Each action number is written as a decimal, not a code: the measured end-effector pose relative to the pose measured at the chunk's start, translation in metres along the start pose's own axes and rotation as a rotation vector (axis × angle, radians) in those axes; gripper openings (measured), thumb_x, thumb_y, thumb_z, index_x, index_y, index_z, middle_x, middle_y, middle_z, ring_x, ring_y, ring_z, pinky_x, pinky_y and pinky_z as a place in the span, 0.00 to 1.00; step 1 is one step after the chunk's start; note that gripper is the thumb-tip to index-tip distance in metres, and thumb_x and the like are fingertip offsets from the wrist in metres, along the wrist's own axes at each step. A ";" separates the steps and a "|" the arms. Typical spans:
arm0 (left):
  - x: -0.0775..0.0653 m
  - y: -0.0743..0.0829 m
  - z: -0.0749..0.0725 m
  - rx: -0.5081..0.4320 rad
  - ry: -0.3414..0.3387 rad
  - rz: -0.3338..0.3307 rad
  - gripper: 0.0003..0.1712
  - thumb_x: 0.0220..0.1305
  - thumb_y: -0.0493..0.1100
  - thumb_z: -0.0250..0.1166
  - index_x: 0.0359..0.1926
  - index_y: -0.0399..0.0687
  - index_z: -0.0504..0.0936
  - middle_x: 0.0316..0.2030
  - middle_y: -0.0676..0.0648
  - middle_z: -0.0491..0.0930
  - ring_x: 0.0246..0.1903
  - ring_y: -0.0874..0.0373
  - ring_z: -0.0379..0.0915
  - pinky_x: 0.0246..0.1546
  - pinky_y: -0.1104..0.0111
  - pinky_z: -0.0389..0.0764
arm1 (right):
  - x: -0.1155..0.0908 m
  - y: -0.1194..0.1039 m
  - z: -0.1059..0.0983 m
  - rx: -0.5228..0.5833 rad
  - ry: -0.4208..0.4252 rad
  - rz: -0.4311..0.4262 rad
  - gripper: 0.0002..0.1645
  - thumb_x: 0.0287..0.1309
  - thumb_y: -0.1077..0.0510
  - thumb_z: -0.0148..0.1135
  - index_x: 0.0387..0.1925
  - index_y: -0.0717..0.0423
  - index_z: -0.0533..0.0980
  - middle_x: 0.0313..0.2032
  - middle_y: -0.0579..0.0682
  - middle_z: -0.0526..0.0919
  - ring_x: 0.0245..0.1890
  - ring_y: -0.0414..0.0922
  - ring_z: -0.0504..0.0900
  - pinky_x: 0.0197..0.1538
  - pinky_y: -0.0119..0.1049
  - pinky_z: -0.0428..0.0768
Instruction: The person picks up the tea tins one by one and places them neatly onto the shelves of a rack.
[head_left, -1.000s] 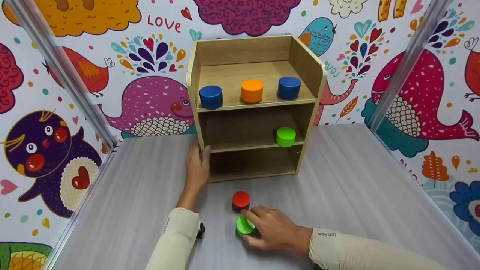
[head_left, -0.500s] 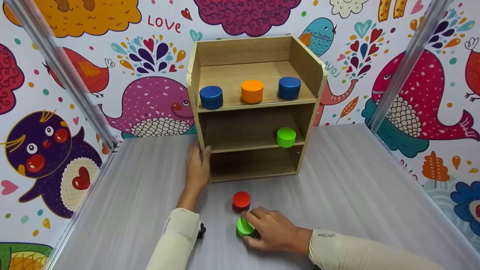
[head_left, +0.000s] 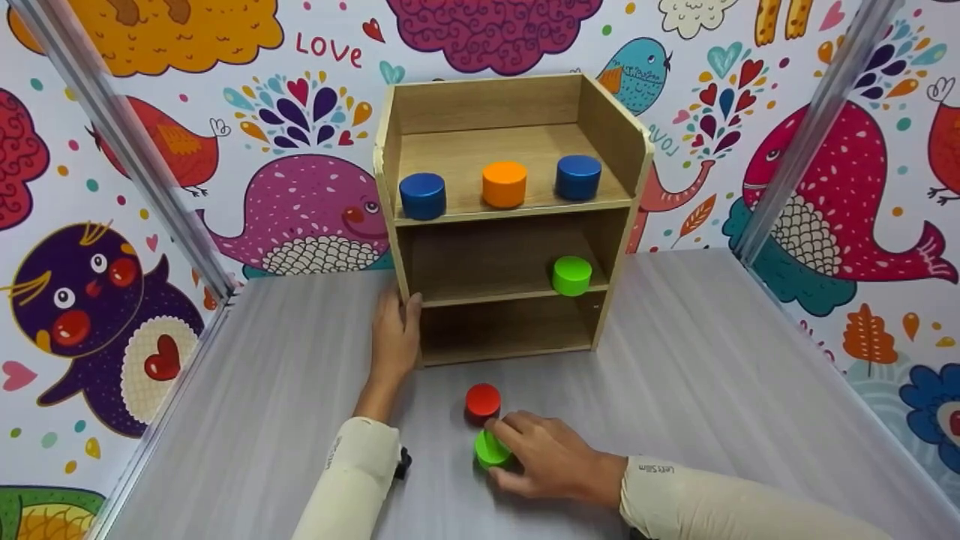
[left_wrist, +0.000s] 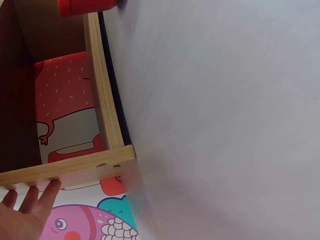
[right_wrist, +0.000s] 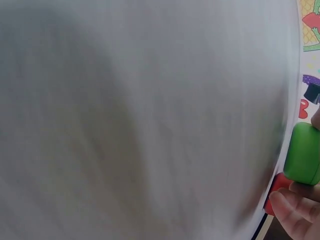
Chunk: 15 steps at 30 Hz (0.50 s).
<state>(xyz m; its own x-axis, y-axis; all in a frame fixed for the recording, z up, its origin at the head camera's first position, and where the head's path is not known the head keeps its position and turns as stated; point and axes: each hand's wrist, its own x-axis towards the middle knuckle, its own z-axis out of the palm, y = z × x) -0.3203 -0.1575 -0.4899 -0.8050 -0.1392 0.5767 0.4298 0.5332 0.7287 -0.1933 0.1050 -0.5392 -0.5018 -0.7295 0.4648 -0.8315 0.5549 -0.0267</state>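
Observation:
Low in the head view, my right hand (head_left: 547, 457) pinches a green cylindrical block (head_left: 491, 448) between thumb and fingers. In the right wrist view, the same green block (right_wrist: 303, 152) shows at the right edge, with fingertips beneath it. A red cylindrical block (head_left: 482, 401) stands just beyond it on the table. My left hand (head_left: 394, 334) touches the left side of a small wooden shelf (head_left: 487, 105). Its fairly straight fingers (left_wrist: 48, 196) press the outer side panel in the left wrist view; the thumb is out of sight there.
On the shelf's top level stand a left blue block (head_left: 422, 196), an orange block (head_left: 504, 184) and a right blue block (head_left: 577, 178). Another green block (head_left: 571, 276) sits at the right of the middle level. Patterned walls with metal posts (head_left: 817, 127) surround the grey table (head_left: 697, 360).
My right hand, holding the green block, has shifted very slightly toward the shelf and to the right. The left hand stays against the shelf, and the other blocks have not moved.

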 end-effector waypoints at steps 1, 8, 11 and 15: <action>0.000 0.000 0.000 0.000 -0.001 -0.001 0.26 0.79 0.46 0.56 0.69 0.34 0.70 0.58 0.33 0.76 0.62 0.40 0.71 0.65 0.47 0.69 | 0.000 0.001 -0.001 0.000 0.003 0.001 0.28 0.62 0.39 0.64 0.57 0.49 0.74 0.39 0.44 0.80 0.34 0.36 0.78 0.33 0.27 0.79; -0.001 -0.001 0.000 -0.001 -0.003 0.001 0.26 0.78 0.46 0.56 0.68 0.34 0.71 0.56 0.34 0.76 0.60 0.39 0.72 0.63 0.46 0.70 | 0.004 0.007 -0.009 -0.014 0.022 0.019 0.25 0.62 0.40 0.65 0.52 0.49 0.74 0.38 0.44 0.81 0.34 0.37 0.79 0.31 0.29 0.79; 0.000 -0.001 0.000 -0.002 -0.007 -0.008 0.26 0.78 0.46 0.56 0.68 0.34 0.71 0.56 0.34 0.76 0.61 0.39 0.72 0.63 0.47 0.70 | 0.008 0.010 -0.014 -0.021 0.021 0.031 0.24 0.62 0.40 0.66 0.51 0.49 0.73 0.37 0.44 0.81 0.33 0.37 0.78 0.31 0.30 0.78; 0.000 0.000 0.001 0.004 -0.007 -0.016 0.25 0.79 0.46 0.56 0.67 0.34 0.71 0.55 0.34 0.76 0.59 0.39 0.73 0.62 0.46 0.70 | 0.014 0.015 -0.021 -0.056 0.030 0.042 0.26 0.60 0.39 0.67 0.51 0.50 0.74 0.36 0.44 0.80 0.31 0.37 0.77 0.30 0.30 0.77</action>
<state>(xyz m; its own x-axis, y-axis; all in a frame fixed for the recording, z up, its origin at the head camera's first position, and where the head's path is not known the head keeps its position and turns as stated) -0.3207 -0.1571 -0.4903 -0.8148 -0.1418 0.5621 0.4152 0.5340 0.7365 -0.2078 0.1113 -0.5142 -0.5279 -0.6933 0.4905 -0.7947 0.6070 0.0029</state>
